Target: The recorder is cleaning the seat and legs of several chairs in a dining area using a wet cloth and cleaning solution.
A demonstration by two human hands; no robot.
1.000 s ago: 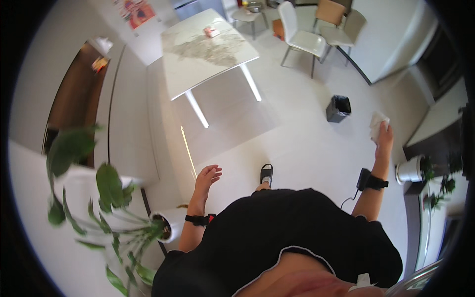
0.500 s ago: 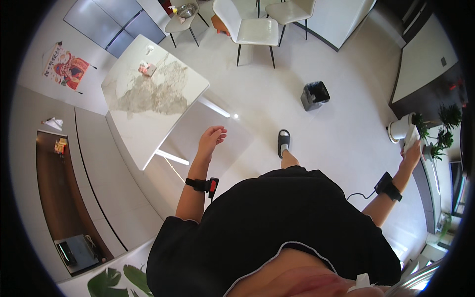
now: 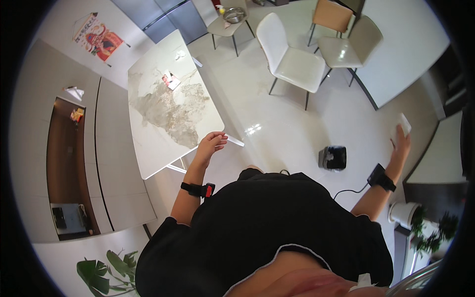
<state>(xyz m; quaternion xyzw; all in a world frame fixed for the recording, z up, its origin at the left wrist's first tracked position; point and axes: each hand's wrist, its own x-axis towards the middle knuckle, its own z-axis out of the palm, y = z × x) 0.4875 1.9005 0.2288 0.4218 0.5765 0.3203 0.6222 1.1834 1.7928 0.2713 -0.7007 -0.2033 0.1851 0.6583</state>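
My right hand (image 3: pixel 402 144) is raised out to the far right, with its fingers closed on a white cloth (image 3: pixel 404 124); whether it is fabric or tissue I cannot make out. My left hand (image 3: pixel 213 142) hangs in the air by the near right corner of the marble-patterned table (image 3: pixel 148 156). Its fingers are loosely bent, and it holds nothing. Each forearm wears a black strap with a small device.
A lined black bin (image 3: pixel 332 158) stands on the floor ahead, right of centre. Beyond it are a white chair (image 3: pixel 297 64), a grey chair (image 3: pixel 346 52) and a tan chair (image 3: pixel 332 15). A metal bowl (image 3: pixel 234 15) rests on another seat. Lower right is a potted plant (image 3: pixel 404 214).
I have moved forward: the table, bin and chairs appear nearer, and the potted plant has slid lower. My right hand still grips the white cloth; my left stays empty.
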